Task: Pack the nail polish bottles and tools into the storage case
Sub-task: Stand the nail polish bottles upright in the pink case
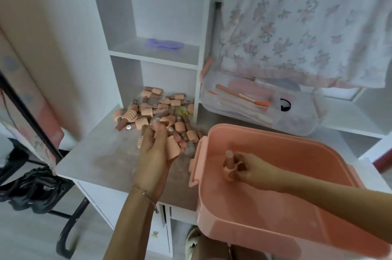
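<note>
Down inside the pink case (275,213), the right hand (247,168) pinches one bottle (229,164); stand it up gently. The left hand (156,149) grips more bottles (172,149).

Left hand (156,149) reaches forward, fingers curled round a bottle (172,149) – bracelet at the wrist. Right hand (249,167) extends leftward, its grip pinching another bottle (229,164).
</note>
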### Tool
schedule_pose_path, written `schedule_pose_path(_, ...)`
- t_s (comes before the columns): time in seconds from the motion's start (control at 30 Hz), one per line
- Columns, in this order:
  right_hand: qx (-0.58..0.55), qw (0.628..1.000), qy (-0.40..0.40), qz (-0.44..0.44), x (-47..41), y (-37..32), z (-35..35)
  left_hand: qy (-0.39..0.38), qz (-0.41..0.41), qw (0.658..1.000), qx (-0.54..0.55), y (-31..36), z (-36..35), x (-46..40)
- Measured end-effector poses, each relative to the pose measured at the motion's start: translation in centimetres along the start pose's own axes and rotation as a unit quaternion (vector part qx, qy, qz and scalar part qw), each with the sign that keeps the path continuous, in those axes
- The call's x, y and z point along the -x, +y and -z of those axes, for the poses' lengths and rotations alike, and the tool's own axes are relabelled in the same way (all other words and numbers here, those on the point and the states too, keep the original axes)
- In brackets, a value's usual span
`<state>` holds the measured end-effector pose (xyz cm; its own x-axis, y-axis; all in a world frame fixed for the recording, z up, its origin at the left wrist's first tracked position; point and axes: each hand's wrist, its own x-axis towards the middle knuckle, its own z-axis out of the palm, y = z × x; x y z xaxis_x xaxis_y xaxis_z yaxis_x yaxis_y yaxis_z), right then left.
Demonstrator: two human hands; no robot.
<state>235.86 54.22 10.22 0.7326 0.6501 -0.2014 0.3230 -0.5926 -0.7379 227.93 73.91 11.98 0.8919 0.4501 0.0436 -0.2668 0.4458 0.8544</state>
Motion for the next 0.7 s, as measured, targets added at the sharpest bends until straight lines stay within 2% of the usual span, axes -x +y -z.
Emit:
schedule_pose_path(0.1, 0.029, 0.993, 0.106, 0.049, -1.8, 1.4, -1.4, -0.065, 0.024, 0.997, 0.039, 0.0, -0.5, 0.5)
schedule_pose_path(0.2, 0.097, 0.976, 0.183, 0.061, -2.7, 3.2, -2.5, -0.103, -0.018, 0.995, 0.004, 0.1, -1.4, 0.8)
schedule_pose_path(0.47, 0.025, 0.972, 0.219, 0.078, -3.0, 4.6, -3.7, -0.04, -0.032, 0.999, 0.01, -1.5, -4.4, 1.4)
schedule_pose_path(0.7, 0.032, 0.975, 0.21, 0.065, -3.7, 4.4, -3.6, -0.008, -0.039, 0.999, 0.008, -1.8, -4.6, 1.5)
